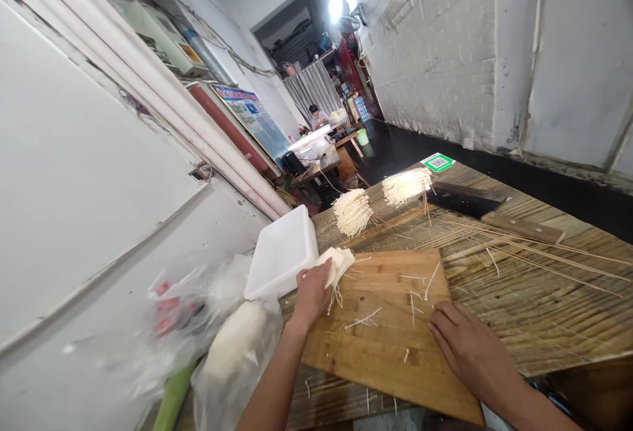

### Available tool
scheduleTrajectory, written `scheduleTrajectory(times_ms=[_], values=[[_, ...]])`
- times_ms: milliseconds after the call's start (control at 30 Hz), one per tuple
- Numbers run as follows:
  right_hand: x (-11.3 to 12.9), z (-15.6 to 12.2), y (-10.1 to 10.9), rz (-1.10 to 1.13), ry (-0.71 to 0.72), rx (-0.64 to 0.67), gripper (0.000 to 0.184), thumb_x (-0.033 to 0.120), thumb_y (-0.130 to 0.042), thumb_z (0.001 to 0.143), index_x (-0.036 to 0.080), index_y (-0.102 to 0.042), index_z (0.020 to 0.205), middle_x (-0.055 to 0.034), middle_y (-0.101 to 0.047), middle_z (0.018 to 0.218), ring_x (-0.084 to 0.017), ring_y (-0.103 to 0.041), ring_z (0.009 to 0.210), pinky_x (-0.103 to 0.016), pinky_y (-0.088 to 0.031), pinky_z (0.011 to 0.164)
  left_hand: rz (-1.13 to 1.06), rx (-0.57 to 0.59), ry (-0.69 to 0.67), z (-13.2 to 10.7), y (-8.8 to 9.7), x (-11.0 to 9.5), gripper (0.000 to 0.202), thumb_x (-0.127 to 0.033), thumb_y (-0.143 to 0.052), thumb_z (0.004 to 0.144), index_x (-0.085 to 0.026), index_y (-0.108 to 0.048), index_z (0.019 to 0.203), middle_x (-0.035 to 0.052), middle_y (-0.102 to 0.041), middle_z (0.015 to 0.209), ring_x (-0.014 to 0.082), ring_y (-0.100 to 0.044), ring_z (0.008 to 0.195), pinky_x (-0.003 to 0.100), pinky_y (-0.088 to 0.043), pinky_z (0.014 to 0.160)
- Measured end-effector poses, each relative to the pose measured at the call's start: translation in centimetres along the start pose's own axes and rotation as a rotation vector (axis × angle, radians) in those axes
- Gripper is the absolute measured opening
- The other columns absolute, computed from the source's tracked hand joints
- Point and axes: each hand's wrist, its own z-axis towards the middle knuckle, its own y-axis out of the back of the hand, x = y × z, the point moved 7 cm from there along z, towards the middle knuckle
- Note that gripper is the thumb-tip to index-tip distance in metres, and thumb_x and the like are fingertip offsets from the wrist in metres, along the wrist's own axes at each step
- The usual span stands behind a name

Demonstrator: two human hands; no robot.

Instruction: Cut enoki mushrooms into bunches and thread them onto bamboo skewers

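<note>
My left hand (312, 292) is closed on a pale clump of enoki mushrooms (340, 261) at the upper left of the wooden cutting board (376, 352). Thin strands hang from the clump onto the board. At the board's right edge lies my right hand (467, 342), its fingers bent over the edge and gripping it; the thumb is hidden. Loose enoki strands (364, 319) are scattered across the board. Beyond it, two fanned enoki bundles (352, 212) on thin skewers rest on the wooden table (554, 299).
A white plastic tub (281, 253) stands left of the board, beside plastic bags (237, 345) with pale contents. A cleaver (519, 225) and long bamboo skewers (544, 250) lie at the right. A green QR card (438, 162) sits at the far edge. A person (318, 117) sits far back.
</note>
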Motion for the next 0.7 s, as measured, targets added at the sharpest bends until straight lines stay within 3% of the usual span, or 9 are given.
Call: scheduleTrajectory(times_ms=[233,433,600,700], values=[[0.0,0.0,0.1,0.006,-0.002,0.010,0.020,0.016,-0.039,0.094,0.018,-0.058,0.086,-0.0073,-0.057,0.088,-0.022,-0.054,0.083,-0.039,-0.046,0.073,-0.092,-0.092,0.023,0.1,-0.5,0.2,0.041,-0.019,-0.044,0.086,-0.020,-0.053,0.125,0.0097,-0.063,0.124,0.0234,-0.053,0.115,0.041,-0.029,0.103],[-0.1,-0.1,0.1,0.007,0.006,0.007,0.021,0.016,-0.039,0.094,0.018,-0.058,0.085,-0.0080,-0.057,0.090,-0.023,-0.054,0.084,-0.039,-0.046,0.074,-0.304,-0.113,0.017,0.2,-0.1,0.8,0.048,-0.015,-0.058,0.073,-0.020,-0.058,0.121,0.0102,-0.065,0.114,0.0281,-0.054,0.112,0.044,-0.032,0.101],[-0.1,0.1,0.5,0.012,0.023,0.005,0.024,0.017,-0.037,0.094,0.019,-0.058,0.083,-0.0067,-0.059,0.083,-0.021,-0.057,0.078,-0.036,-0.048,0.069,-0.617,-0.222,0.138,-0.2,1.0,2.3,0.037,-0.021,-0.063,0.073,-0.020,-0.064,0.110,0.0113,-0.065,0.113,0.0292,-0.052,0.115,0.046,-0.030,0.105],[-0.3,0.4,1.8,0.046,0.041,-0.082,0.022,0.018,-0.038,0.094,0.019,-0.058,0.087,-0.0073,-0.062,0.086,-0.020,-0.061,0.077,-0.033,-0.050,0.067,-0.868,-0.317,0.271,-0.9,2.7,4.2,0.037,-0.028,-0.067,0.072,-0.020,-0.064,0.108,0.0108,-0.062,0.119,0.0285,-0.049,0.119,0.043,-0.031,0.105]])
